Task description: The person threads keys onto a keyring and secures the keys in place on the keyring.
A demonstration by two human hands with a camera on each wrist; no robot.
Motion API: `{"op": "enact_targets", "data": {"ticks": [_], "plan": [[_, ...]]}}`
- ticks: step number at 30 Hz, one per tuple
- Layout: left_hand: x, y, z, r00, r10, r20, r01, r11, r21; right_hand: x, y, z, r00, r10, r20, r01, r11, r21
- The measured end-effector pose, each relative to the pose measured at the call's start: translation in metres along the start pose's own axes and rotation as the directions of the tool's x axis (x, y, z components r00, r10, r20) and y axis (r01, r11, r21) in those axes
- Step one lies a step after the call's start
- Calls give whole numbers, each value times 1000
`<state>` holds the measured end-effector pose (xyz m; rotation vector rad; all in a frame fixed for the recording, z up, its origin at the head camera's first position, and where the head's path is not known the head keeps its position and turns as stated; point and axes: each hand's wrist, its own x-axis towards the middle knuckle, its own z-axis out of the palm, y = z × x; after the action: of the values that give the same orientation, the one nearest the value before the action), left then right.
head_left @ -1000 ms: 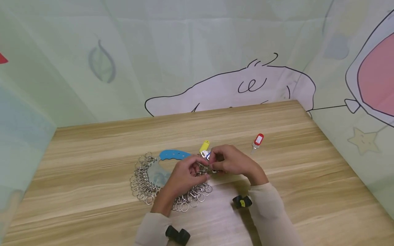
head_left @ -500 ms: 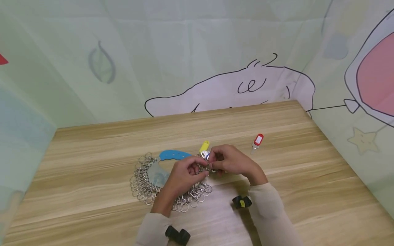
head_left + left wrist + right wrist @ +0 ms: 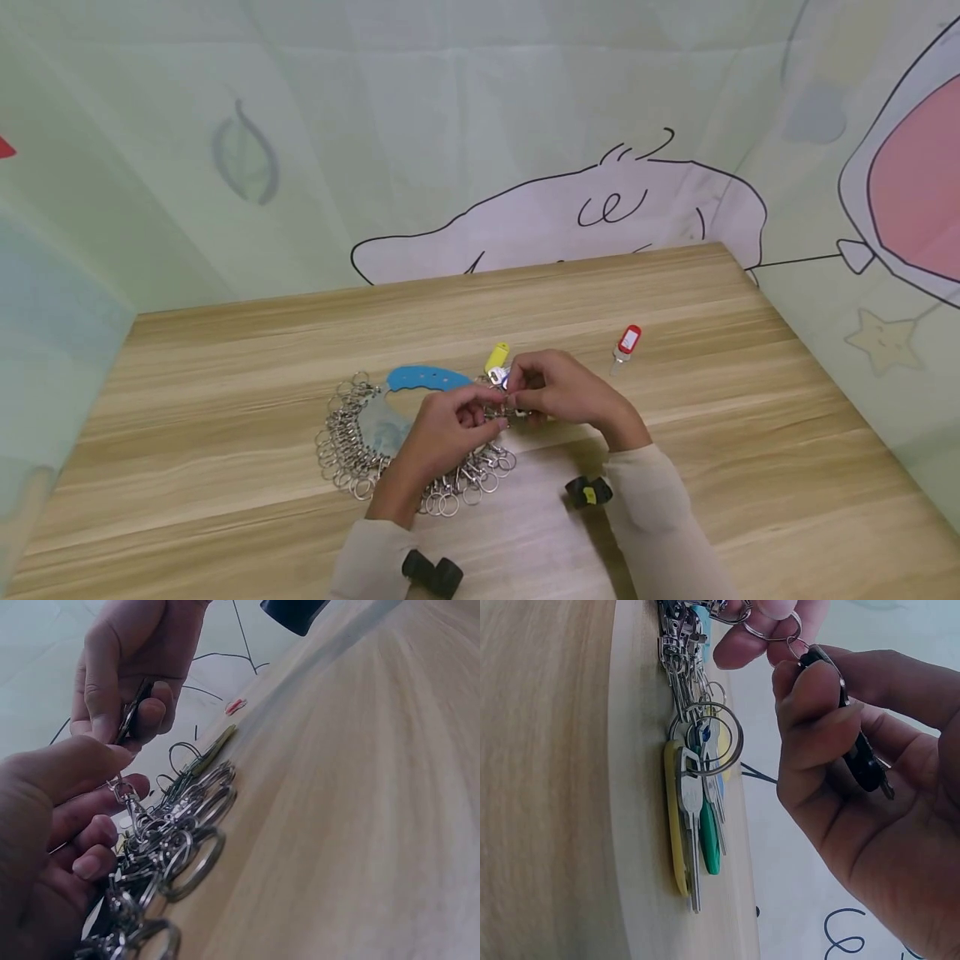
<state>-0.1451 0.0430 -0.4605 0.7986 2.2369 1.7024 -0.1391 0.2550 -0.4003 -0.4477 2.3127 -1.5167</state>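
A large key holder with a blue handle point(image 3: 427, 377) lies on the table, many metal rings on swivel clasps point(image 3: 352, 450) around its edge. Over its right end my left hand point(image 3: 450, 427) pinches a split ring point(image 3: 769, 631) hanging from one clasp point(image 3: 126, 796). My right hand point(image 3: 566, 393) holds a black key tag point(image 3: 861, 759) with a key, mostly hidden in the fingers. A small wire loop on the tag meets the split ring at the fingertips; whether it is threaded on I cannot tell. Below hang a yellow tag with a key point(image 3: 693, 817) and a green tag point(image 3: 710, 847).
A red key tag point(image 3: 630, 339) with a key lies alone to the right on the wooden table. Another yellow tag point(image 3: 497, 357) lies just behind the hands. A printed cloth point(image 3: 315, 150) stands along the table's back edge.
Both hands stay almost in place. Their fingertips shift slightly where ring and tag meet; the things on the table lie as before.
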Motion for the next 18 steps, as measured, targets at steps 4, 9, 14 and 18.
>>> {"op": "enact_targets", "data": {"ticks": [4,9,14,18], "plan": [[0,0,0,1000,7,2,-7,1000,1,0,1,0,1000,-7,-1,7,1000,0],[0,1,0,1000,-11,3,11,1000,-10,0,2,0,1000,-22,3,22,1000,2],[-1,2,1,1000,-13,0,13,1000,-13,0,1,-1,999,-40,10,40,999,-9],[-1,1,0,1000,4,3,-4,1000,7,0,0,-1,999,-36,12,37,999,-9]]}}
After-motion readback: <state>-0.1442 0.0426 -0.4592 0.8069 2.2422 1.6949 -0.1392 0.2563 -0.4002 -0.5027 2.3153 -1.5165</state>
